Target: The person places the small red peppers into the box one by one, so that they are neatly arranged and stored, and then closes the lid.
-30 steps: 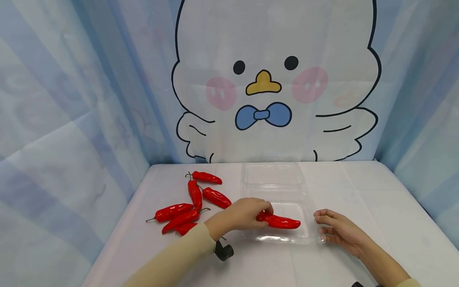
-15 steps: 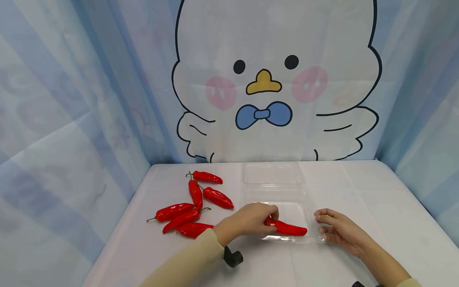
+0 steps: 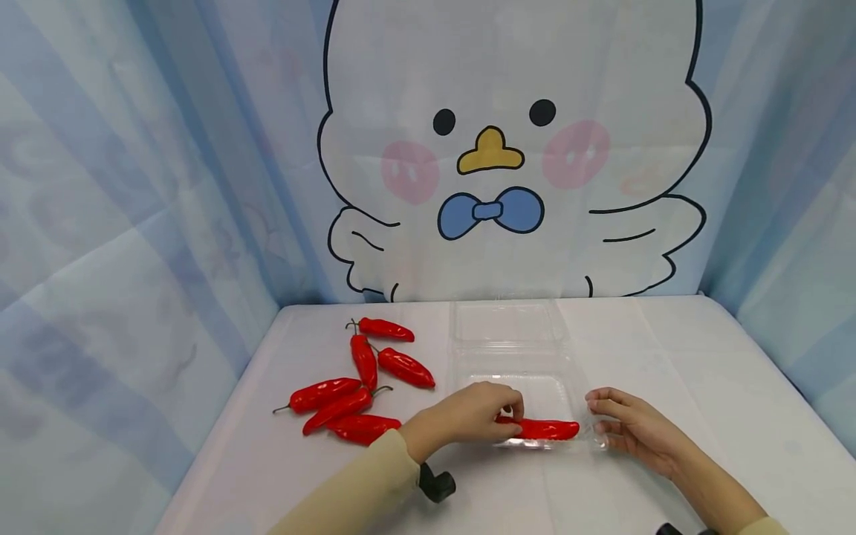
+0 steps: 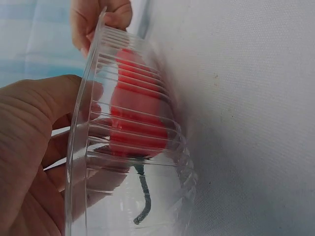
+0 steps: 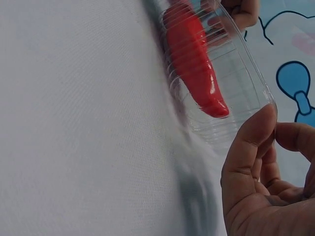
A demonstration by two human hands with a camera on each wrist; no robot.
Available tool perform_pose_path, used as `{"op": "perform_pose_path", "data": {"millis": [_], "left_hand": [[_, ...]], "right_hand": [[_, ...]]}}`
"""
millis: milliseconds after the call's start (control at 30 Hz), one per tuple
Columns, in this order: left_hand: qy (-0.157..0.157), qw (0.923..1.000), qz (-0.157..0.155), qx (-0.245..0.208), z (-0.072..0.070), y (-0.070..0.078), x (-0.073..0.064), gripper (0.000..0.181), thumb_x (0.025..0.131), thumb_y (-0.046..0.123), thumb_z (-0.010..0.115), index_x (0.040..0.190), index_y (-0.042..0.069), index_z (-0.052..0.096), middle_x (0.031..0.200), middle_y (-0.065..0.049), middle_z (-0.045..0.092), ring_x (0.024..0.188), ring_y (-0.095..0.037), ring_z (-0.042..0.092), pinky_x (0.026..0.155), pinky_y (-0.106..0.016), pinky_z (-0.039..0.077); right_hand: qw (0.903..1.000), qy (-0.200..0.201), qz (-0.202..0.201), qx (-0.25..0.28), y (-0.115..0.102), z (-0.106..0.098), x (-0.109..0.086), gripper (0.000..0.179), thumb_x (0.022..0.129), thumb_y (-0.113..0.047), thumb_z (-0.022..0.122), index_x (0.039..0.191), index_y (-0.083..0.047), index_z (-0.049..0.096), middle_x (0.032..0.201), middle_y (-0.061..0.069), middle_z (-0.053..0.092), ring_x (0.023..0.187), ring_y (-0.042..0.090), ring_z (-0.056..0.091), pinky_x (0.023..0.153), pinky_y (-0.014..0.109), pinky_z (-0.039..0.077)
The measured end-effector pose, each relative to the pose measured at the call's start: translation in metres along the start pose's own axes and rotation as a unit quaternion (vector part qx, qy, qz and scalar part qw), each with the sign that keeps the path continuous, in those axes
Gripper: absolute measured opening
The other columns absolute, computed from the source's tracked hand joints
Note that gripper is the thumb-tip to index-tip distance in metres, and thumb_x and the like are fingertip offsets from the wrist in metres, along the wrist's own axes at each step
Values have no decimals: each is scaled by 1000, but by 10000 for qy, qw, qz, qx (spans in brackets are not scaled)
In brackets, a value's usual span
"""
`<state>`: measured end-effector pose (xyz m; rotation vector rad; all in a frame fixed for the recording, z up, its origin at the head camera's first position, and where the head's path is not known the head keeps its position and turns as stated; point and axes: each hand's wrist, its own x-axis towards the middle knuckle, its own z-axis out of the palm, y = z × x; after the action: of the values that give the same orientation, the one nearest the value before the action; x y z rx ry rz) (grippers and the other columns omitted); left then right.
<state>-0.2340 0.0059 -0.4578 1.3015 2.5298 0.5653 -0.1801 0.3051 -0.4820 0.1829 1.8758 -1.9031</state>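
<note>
A clear plastic clamshell box lies with its lid folded back, away from me. Inside its near side rests a glossy red chili pepper, lengthwise along the front wall. My left hand reaches over that wall and holds the pepper near its stem end. In the left wrist view, the dark stem shows through the ribbed plastic, with the fingers partly behind the wall. At the box's right edge, my right hand pinches the rim between thumb and fingers.
Several red chili peppers lie loosely grouped on the white table, left of the box. A curtain with a cartoon bird hangs behind the table. Black wrist-camera parts sit below the left wrist.
My left hand has moved right and slightly nearer with the pepper. The pepper has come down and straightened along the box's front wall. My right hand stays at the rim.
</note>
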Motion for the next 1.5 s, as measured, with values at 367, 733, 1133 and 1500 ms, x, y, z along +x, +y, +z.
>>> {"op": "perform_pose_path", "data": {"millis": [367,733,1133,1500], "left_hand": [[77,10000,13,32,0,-1,-2,5,97,23,72,99,20,68,90,14,64,81,-2,55,75,-12,47],[180,9998,-33,-104,-4,-6,-9,14,97,23,71,111,19,69,105,11,72,99,-4,64,89,-15,51],[319,9989,-325,-104,-16,-14,-30,27,97,28,72,122,18,68,119,5,71,108,-10,64,94,-20,53],[547,9963,-632,-175,-30,-23,-57,29,97,29,73,123,20,67,124,3,70,118,-17,63,101,-28,54]], "right_hand": [[10000,7,72,-4,-1,0,0,32,107,-30,57,129,-7,51,109,0,57,84,11,62,75,24,60],[10000,-3,61,-4,-3,0,-1,30,107,-29,56,128,-7,51,109,0,56,84,11,62,75,23,60],[9996,228,134,-98,-5,3,-1,36,107,-30,57,131,-4,50,110,2,55,85,13,61,75,24,60],[9994,261,176,-130,-5,4,-1,39,107,-31,57,133,-3,48,111,2,55,84,13,61,75,24,60]]}}
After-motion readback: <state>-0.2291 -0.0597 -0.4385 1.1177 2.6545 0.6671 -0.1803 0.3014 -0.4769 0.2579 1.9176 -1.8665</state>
